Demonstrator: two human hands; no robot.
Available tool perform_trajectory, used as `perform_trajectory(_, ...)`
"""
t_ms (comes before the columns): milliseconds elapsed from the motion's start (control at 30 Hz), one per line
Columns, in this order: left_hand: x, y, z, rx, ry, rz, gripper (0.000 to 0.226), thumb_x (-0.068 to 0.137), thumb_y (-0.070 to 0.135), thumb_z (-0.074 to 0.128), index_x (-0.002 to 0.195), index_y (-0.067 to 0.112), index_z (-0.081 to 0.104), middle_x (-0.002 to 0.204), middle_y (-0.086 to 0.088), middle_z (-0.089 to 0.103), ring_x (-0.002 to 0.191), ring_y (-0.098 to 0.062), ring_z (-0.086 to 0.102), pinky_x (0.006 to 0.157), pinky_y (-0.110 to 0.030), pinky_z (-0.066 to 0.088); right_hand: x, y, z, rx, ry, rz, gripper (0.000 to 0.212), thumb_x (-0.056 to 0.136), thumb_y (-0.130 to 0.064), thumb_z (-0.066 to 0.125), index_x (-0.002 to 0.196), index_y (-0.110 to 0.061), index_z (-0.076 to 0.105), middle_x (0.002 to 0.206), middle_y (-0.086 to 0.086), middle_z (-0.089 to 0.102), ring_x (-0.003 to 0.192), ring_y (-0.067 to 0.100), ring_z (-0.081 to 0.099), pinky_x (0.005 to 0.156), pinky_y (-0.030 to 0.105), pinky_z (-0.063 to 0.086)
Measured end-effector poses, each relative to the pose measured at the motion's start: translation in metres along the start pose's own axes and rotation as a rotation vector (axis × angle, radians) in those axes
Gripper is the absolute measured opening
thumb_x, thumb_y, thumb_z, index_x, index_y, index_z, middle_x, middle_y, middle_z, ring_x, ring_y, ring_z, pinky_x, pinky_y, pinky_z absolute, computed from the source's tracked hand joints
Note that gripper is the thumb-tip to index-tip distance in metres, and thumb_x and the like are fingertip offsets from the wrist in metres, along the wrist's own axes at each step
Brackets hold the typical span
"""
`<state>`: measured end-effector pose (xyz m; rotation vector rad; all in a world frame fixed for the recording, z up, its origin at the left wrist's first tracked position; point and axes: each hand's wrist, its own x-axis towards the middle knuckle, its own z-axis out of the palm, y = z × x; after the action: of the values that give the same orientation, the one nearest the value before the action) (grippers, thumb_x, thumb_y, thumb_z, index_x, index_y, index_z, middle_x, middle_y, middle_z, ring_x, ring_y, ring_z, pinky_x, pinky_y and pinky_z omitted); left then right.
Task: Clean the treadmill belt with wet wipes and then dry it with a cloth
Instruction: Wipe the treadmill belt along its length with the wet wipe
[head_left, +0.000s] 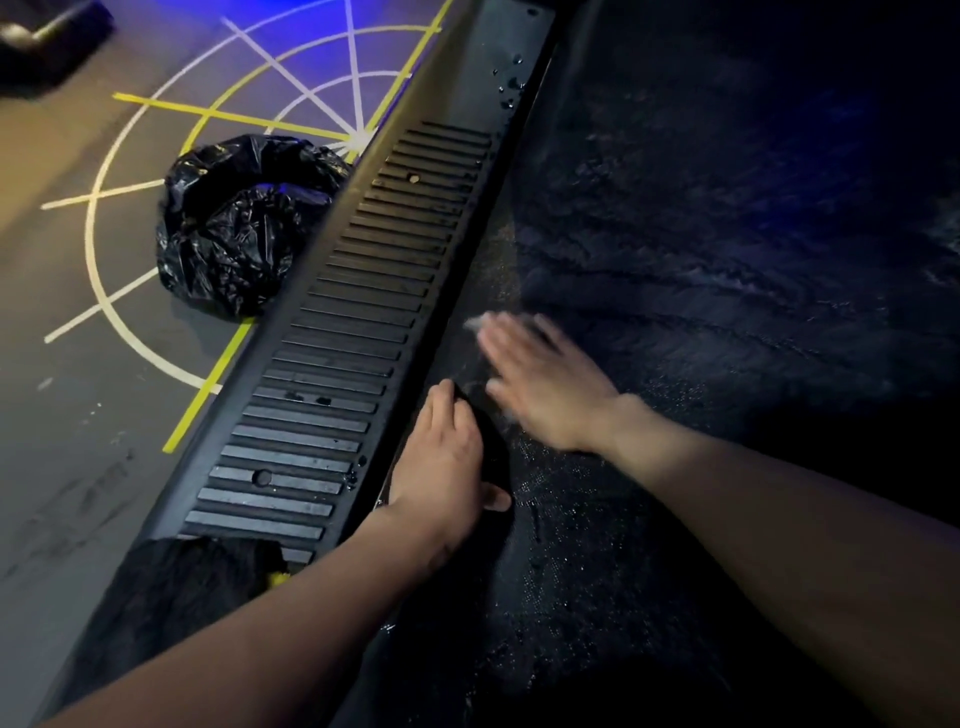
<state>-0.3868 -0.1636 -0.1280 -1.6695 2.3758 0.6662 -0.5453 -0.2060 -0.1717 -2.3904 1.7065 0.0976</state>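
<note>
hands close on belt (675, 322): left hand (441, 460) curls round a dark cloth (493, 441), right hand (545, 389) lies flat on a white wipe (474, 324)

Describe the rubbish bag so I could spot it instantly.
Find the treadmill's ribbed side rail, running diagonally. On the floor just left of it sits the bag, over painted yellow and white lines. It alone is shiny, crinkled black plastic.
</note>
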Motion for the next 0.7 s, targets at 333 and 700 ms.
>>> perform_trajectory(333,-0.003,-0.002,-0.001,-0.153,0.018,-0.021,0.118,0.063,0.038,0.088,0.146,-0.003,0.015,0.161,-0.011,-0.005,0.15,-0.024,0.003,0.12,-0.024,0.008,0.011,-0.004,-0.004,0.02,0.022,0.089,0.064,0.105,-0.042,0.013,0.158,-0.008,-0.001,0.166,0.007,-0.008,0.152,0.019,-0.012,0.123,0.042,-0.008)
perform_trajectory(700,-0.003,0.0,-0.003,-0.178,-0.017,-0.062,0.136,0.067,0.035,0.087,0.149,-0.004,-0.015,0.159,-0.019,-0.019,0.149,-0.024,-0.014,0.108,-0.015,-0.007,-0.03,-0.028,0.009,0.03,0.031,-0.089,0.067,0.102,-0.04,0.018,0.157,-0.004,0.001,0.166,0.012,-0.005,0.152,0.024,-0.011,0.123,0.044,-0.006)
